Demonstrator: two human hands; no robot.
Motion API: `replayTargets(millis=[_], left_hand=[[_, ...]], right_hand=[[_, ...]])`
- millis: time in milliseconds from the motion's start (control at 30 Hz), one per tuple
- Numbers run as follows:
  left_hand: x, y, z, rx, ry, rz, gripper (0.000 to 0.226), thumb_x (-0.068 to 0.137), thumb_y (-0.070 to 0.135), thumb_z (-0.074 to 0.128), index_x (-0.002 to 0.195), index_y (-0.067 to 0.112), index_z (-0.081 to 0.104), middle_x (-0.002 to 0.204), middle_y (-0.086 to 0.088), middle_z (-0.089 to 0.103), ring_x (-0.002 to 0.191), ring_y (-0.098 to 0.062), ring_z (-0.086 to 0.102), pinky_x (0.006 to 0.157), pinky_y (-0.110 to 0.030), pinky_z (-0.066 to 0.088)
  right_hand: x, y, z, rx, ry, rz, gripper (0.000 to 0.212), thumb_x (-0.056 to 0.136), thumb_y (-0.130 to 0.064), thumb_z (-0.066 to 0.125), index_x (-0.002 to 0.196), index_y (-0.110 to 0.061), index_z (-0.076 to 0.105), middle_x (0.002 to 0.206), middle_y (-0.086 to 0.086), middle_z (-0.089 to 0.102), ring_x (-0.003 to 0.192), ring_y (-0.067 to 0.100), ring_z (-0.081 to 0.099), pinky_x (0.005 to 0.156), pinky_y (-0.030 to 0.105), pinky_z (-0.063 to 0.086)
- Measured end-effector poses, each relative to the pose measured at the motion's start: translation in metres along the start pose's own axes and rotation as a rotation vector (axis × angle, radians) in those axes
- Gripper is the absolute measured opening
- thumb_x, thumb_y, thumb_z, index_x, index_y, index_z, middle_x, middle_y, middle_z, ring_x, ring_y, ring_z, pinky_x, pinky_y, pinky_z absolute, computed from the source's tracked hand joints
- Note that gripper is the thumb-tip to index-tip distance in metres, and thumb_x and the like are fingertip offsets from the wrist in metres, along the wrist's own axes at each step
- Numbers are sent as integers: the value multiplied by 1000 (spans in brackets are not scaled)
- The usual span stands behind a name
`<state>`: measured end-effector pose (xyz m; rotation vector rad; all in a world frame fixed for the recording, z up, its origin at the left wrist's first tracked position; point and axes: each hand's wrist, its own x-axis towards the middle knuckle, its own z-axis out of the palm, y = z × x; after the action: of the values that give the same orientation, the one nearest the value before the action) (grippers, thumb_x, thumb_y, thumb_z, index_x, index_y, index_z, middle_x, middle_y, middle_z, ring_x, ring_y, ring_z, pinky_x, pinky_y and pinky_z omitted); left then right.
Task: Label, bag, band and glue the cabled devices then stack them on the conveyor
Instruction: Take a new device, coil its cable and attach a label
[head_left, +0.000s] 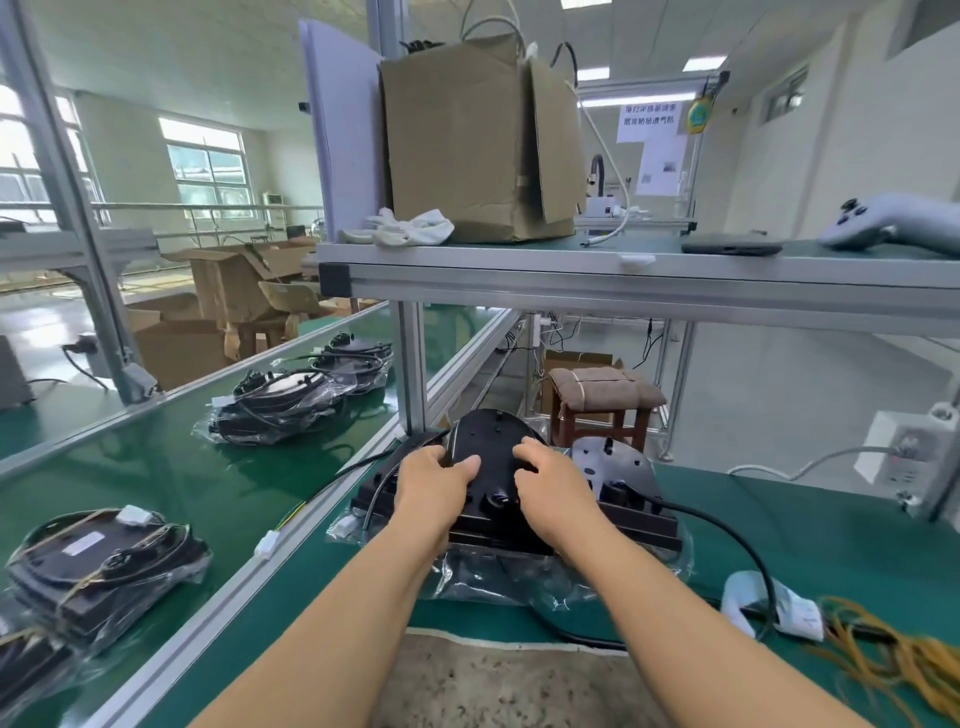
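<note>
Both hands are gripping a black device (488, 457) on the table (831, 530): the left hand (434, 480) curling around its left edge, the right hand (545, 480) pressing fingers on top. A clear bag (488, 577) is lying just beneath them.

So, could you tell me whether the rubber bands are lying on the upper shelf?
No, the loose yellow rubber bands lie on the green worktable, at its right edge.

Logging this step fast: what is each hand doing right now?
Left hand: closed on the left edge of the black device, thumb on top.
Right hand: fingers curled on the same device's top; a firm grip cannot be told.
</note>
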<state>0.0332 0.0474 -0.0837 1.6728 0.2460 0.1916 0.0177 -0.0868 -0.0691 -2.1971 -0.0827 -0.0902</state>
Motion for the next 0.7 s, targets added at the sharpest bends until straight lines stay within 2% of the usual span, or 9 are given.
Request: replayTargets(millis=[67, 133, 200, 300, 433, 500, 567, 600, 700], left_hand=[[-15, 2, -12, -99, -27, -21, 20, 89, 12, 69, 106, 2, 68, 88, -17, 75, 78, -37, 73, 66, -48, 61], [-37, 5, -23, -202, -69, -34, 23, 90, 10, 68, 111, 1, 67, 88, -14, 76, 73, -30, 74, 58, -34, 58], [-62, 7, -35, -263, -113, -39, 26, 91, 9, 67, 116, 1, 65, 93, -14, 76, 78, -29, 74, 60, -31, 57], [-103, 4, -44, -290, -173, -30, 23, 91, 7, 65, 114, 2, 67, 97, -15, 76, 80, -27, 73, 64, -31, 58], [-158, -10, -40, -270, -253, -93, 17, 92, 6, 63, 106, 3, 71, 98, -18, 75, 86, -32, 71, 85, -46, 58], [-179, -17, -36, -257, -268, -117, 16, 93, 5, 61, 102, 4, 74, 96, -16, 76, 88, -31, 72, 82, -41, 59], [-193, -24, -34, -208, -261, -96, 16, 93, 2, 61, 101, 7, 74, 92, -10, 77, 82, -20, 74, 67, -25, 58], [-198, -26, -34, -181, -263, -82, 16, 91, 1, 63, 101, 8, 73, 90, -6, 77, 78, -14, 73, 63, -19, 55], [-202, -32, -31, -117, -285, -51, 21, 85, -1, 70, 100, 14, 71, 90, 1, 78, 80, -9, 73, 65, -15, 55]], right_hand=[[-18, 4, -4, 68, 106, -95, 52, 97, -10, 49, 148, -20, 41, 157, -2, 37, 137, 15, 39, 112, 32, 36], [-38, 10, -9, 100, 257, -136, 67, 93, -20, 63, 151, -27, 31, 159, -8, 29, 143, 12, 31, 118, 35, 30], [-55, 16, -15, 237, 297, -68, 83, 88, -32, 71, 154, -31, 21, 159, -11, 26, 143, 9, 28, 117, 36, 28], [-85, 24, -18, 672, 147, 87, 76, 93, -36, 67, 154, -37, 22, 157, -5, 35, 134, 13, 45, 113, 42, 39], [-126, 36, -17, 1086, -103, 213, 46, 96, -35, 63, 138, -26, 49, 128, 11, 67, 109, 34, 69, 89, 52, 57], [-144, 40, -21, 1048, -101, 251, 61, 85, -48, 68, 140, -27, 49, 126, 6, 68, 106, 30, 71, 86, 47, 59], [-161, 41, -29, 905, -45, 272, 78, 75, -59, 67, 143, -27, 45, 130, -1, 65, 102, 20, 71, 76, 35, 61], [-167, 45, -32, 914, -61, 295, 79, 73, -59, 67, 140, -22, 50, 126, 1, 68, 99, 22, 72, 72, 34, 61], [-183, 48, -40, 1069, -207, 400, 68, 73, -50, 70, 122, -4, 67, 111, 22, 73, 101, 39, 71, 87, 48, 58]])
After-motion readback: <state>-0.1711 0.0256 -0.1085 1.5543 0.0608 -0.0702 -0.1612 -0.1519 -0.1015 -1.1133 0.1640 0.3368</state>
